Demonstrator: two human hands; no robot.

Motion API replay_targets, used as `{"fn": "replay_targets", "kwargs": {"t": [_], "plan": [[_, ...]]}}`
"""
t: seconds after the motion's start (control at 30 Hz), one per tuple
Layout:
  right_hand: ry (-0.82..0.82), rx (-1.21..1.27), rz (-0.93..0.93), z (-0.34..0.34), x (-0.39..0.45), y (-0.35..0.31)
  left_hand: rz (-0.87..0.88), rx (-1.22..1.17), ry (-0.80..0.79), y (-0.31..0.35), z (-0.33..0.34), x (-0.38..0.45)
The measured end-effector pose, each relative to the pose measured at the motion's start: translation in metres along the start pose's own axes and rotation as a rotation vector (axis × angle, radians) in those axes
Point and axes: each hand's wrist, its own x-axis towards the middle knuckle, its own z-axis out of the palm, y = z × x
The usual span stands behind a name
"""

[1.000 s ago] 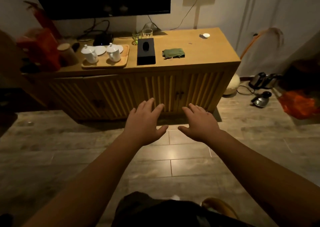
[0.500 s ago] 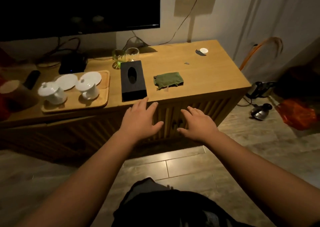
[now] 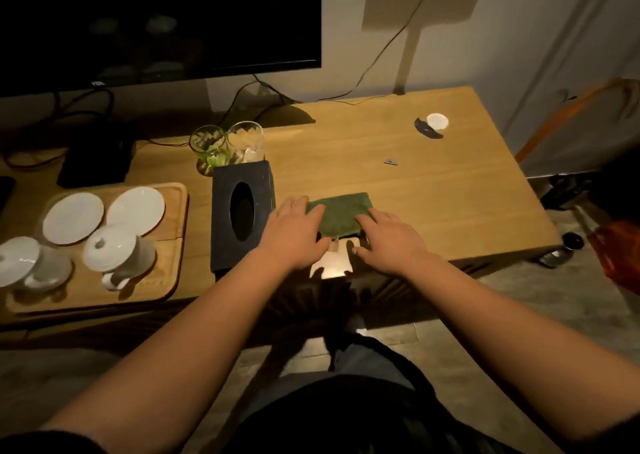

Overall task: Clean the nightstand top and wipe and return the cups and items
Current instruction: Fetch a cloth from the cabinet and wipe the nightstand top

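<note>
Fingers of the left hand [image 3: 294, 235] are seen straight and spread, tips laid on the left edge of the green cloth [image 3: 341, 216]; nothing is clasped. Fingers of the right hand [image 3: 389, 242] are likewise extended and loose, tips over the cloth's right near corner; whether they press it or only hover cannot be told. No grasp is made by either hand yet.

The cloth is found folded flat on the nightstand top [image 3: 433, 183], near the front edge, just beside a black tissue box [image 3: 242, 218] to its left. A pale patch is noted on the wood below the cloth, between the two wrists; its nature is unclear.

Further out: two glasses [image 3: 227, 145] stand behind the box. A wooden tray [image 3: 175, 245] at the left carries two white lidded cups [image 3: 116, 252] and two saucers [image 3: 104, 213]. A small white disc [image 3: 437, 121] and a dark scrap [image 3: 427, 129] lie well apart at the far right.

Step judged in hand: the cloth is being taken up for wiping. It would best be gathered by both edges and kept folded, so that a firm pad is presented. The tissue box sits close to the left hand and could be nudged; the glasses behind are easily tipped.
</note>
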Motion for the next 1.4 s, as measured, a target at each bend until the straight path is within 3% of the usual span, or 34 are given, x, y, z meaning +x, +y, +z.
{"fn": "replay_targets", "kwargs": {"t": [0.33,0.77,0.97,1.1,1.4], "plan": [[-0.137,-0.014,-0.146,0.012,0.117,0.041,-0.168,-0.151,-0.213,-0.013,0.028,0.097],[-0.228,0.076,-0.144,0.019,0.156,0.045,-0.162,-0.243,-0.368,-0.02,0.048,0.134],[-0.244,0.144,-0.152,0.012,0.142,0.05,-0.011,-0.294,-0.359,-0.025,0.034,0.13],[-0.141,0.225,-0.075,0.005,0.115,0.054,0.064,-0.321,-0.276,-0.027,0.019,0.122],[0.103,0.516,0.265,-0.002,0.014,0.033,0.43,-0.29,-0.274,-0.01,-0.015,0.103]]}}
